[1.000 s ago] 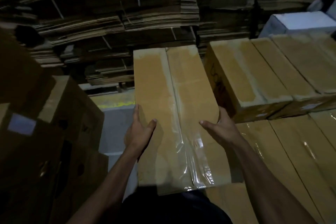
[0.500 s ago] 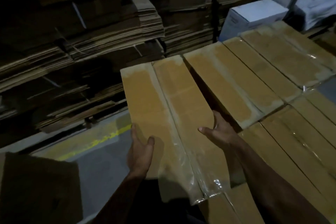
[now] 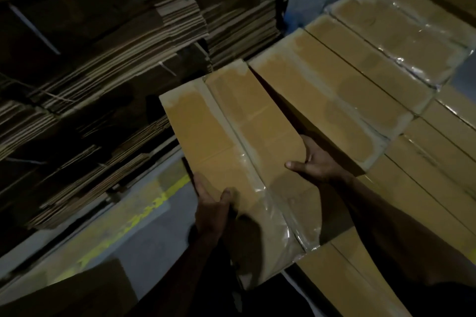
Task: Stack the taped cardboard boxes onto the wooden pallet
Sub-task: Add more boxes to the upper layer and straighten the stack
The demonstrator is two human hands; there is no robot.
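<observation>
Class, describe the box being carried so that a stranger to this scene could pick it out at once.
Start at the block of stacked taped boxes on the right. At its left edge one taped cardboard box is tilted, apart from the flat rows. It alone is gripped by the left hand and the right hand.

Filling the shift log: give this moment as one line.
phase: placing | held: long taped brown cardboard box | left hand: gripping | right hand: gripping | beside: stacked taped boxes
</observation>
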